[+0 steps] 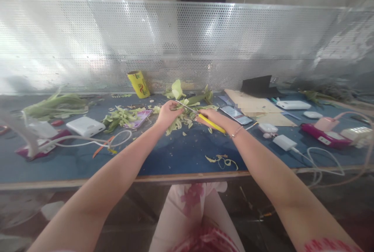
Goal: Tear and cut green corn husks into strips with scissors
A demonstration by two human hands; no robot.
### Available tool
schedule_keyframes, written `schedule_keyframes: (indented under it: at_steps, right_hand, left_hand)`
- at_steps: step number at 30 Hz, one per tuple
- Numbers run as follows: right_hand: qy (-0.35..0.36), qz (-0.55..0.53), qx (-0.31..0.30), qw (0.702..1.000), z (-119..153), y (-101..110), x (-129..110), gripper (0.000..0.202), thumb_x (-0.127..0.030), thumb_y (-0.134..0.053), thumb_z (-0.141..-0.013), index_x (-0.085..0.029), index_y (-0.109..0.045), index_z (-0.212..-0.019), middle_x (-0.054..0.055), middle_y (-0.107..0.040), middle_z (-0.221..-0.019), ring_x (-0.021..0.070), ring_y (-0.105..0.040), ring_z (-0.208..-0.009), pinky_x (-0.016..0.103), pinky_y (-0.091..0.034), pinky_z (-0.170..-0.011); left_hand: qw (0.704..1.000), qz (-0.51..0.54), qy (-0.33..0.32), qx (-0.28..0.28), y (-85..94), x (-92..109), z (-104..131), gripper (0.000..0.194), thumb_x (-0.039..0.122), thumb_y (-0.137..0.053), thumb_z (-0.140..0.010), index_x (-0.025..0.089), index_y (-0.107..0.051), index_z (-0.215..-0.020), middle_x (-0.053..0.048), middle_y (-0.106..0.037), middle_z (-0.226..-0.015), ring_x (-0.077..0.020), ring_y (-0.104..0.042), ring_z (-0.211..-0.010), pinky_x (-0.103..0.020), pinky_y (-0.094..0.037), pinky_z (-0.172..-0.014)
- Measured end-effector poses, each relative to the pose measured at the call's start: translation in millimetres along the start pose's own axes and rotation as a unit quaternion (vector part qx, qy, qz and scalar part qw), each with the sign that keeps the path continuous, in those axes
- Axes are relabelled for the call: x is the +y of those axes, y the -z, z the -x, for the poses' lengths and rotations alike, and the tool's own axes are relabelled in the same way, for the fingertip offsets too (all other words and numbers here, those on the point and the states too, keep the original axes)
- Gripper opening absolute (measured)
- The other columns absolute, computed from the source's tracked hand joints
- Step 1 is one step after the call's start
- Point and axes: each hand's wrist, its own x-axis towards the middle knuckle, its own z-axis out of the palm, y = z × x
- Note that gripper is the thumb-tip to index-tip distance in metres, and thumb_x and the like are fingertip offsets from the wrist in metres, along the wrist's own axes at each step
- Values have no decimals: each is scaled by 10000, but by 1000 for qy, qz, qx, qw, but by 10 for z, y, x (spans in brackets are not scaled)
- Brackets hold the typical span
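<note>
My left hand (170,113) is closed in a pinch, with a pale green leafy piece (177,89) standing up just beyond its fingertips. The stem end is hidden by the fingers. In my right hand (209,115) is a slim tool with a yellow handle (214,123) and a thin metal shaft (188,107). The shaft slants up to the left and reaches the left hand's fingertips; its exact kind is unclear. Below both hands lie loose green leaf scraps (175,127). A heap of cut green strips (119,118) partly covers a purple phone (141,118) on the left.
A yellow tube (138,84) leans by the perforated metal screen (117,41). More long leaves (55,105) lie far left. On the right are a phone (236,114), brown card (251,103), chargers (283,142) and cables. A white power bank (85,126) sits left. Peelings (223,161) lie near the table's front edge.
</note>
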Motion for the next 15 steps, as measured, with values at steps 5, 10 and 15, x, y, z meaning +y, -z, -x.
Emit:
schedule_keyframes:
  at_steps: [5,10,15]
  right_hand:
    - [-22,21,-10,999,21,38,-60,310,-443,-526,-824,-170,-623,-934,21,-614,-721,122,-494,-606,235,-331,-590]
    - [-24,48,-27,998,28,88,-97,332,-461,-508,-835,-162,-622,-921,41,-626,-746,131,-515,-639,236,-326,-601]
    - [-25,52,-29,998,46,128,-132,338,-496,-503,-828,-173,-602,-813,30,-606,-721,127,-501,-628,230,-307,-587]
  left_hand:
    - [1000,-22,8,-1,5,-32,-18,273,295,-728,-565,173,-597,-771,-37,-640,-801,-171,-598,-804,-293,-445,-754]
    - [1000,-29,6,-7,7,-55,-32,322,344,-720,-555,161,-600,-791,-39,-641,-798,-175,-598,-788,-299,-444,-745]
    - [1000,-20,15,-3,-2,-33,-15,311,346,-734,-535,165,-600,-749,-31,-640,-764,-167,-593,-751,-296,-435,-740]
